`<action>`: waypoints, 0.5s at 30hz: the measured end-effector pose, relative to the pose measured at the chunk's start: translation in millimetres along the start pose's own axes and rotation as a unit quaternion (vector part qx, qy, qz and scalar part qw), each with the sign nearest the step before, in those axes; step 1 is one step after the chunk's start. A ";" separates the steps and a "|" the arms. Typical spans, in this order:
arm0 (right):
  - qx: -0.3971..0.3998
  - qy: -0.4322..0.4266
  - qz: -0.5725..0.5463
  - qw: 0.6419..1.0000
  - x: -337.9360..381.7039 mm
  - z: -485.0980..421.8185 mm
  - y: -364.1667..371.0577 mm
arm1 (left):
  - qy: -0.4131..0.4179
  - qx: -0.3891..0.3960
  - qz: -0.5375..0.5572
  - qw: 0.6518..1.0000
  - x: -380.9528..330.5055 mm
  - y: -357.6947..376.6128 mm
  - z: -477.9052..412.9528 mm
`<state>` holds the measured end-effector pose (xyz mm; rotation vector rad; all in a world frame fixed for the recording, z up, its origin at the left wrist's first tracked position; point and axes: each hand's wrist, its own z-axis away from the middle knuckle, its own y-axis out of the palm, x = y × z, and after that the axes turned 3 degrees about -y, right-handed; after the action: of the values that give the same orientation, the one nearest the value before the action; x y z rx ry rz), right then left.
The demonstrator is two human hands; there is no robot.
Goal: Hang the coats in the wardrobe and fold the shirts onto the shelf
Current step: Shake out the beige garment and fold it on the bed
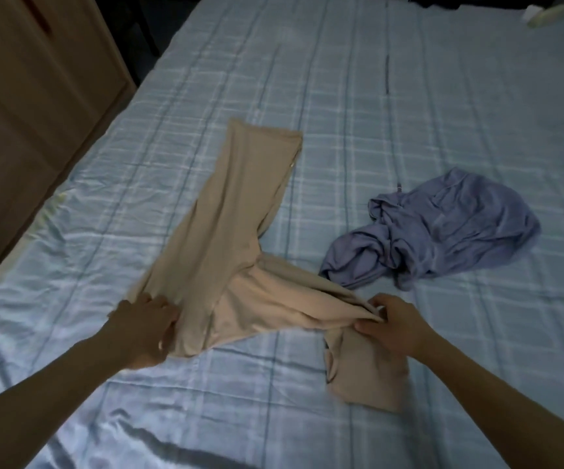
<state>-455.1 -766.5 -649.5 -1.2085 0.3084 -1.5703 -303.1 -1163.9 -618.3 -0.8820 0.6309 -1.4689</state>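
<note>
A beige shirt (240,238) lies partly folded on the bed, its body stretching away from me and one part trailing toward the lower right. My left hand (145,328) grips its near left edge. My right hand (392,324) pinches a bunched fold of the same shirt on the right. A crumpled blue-grey shirt (443,228) lies on the bed to the right of it, untouched.
The bed (409,96) is covered with a light blue checked sheet. A brown wooden wardrobe (30,96) stands along the left side. A pale object (544,13) lies at the far right corner of the bed.
</note>
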 end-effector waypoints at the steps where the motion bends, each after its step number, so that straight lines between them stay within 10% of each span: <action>1: 0.008 0.016 -0.006 1.000 -5.1 3.9 0.7 | -0.002 -0.010 0.014 1.000 -6.9 -7.0 -0.3; 9: 0.069 0.010 -0.187 0.980 -1.5 39.7 -22.3 | 0.046 -0.116 0.149 0.981 -87.3 -49.2 -5.0; 15: 0.017 -0.099 -0.108 0.989 17.9 51.1 -47.8 | 0.203 -0.269 0.364 0.868 -170.2 -75.8 9.7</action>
<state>-439.7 -743.8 -582.7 -1.3962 0.0222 -1.6151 -345.2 -986.8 -577.0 -0.6193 1.5554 -0.7729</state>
